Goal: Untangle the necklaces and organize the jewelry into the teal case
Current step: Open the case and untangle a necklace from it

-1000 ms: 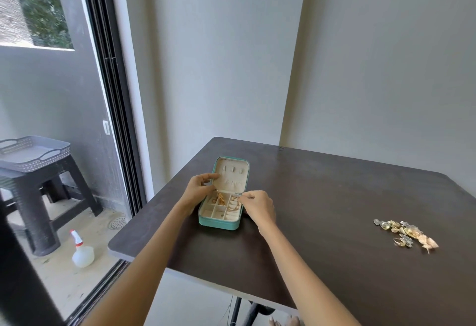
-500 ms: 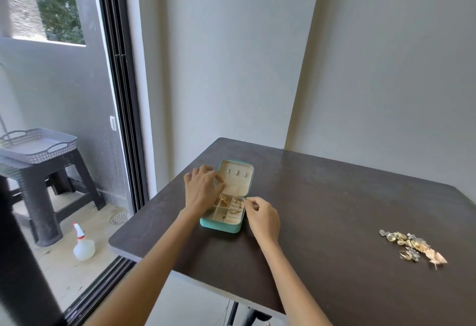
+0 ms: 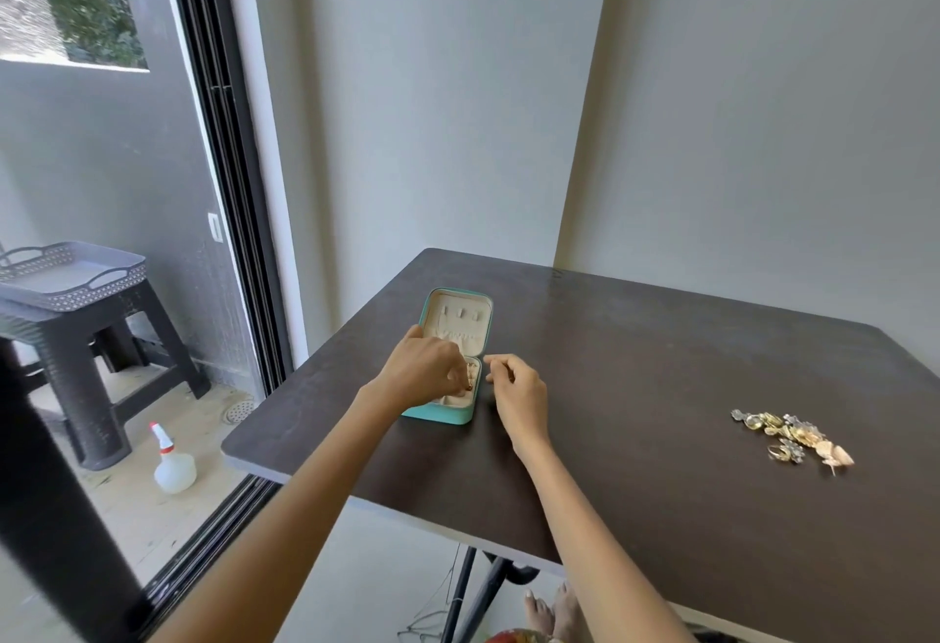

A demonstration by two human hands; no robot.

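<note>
The left hand reaches down into the tray half of the teal case, its fingertips bunched over a small gold piece; it looks like a narrow pinch on that piece, though the knuckles hide the contact. Just to the right of that pinch, beside the case's right edge, the right hand hovers with fingers curled and thumb near forefinger. Whether it holds a fine chain is too small to tell.

Directly beyond the pinch, the lid of the case lies open and flat, showing a pale lining with small tabs. The case itself sits near the left edge of the dark table.

Well apart to the right of both hands lies a loose pile of jewelry, gold and silver pieces with a pale shell-like one at its near end, not yet sorted.

These pieces are probably light, hard and slippery, and any chain will be limp and prone to snag or re-knot. A fingertip pinch at a clasp or pendant should serve best, lifting one strand at a time rather than dragging it. The case is likely light enough to slide, so steadying its rim seems wise.
</note>
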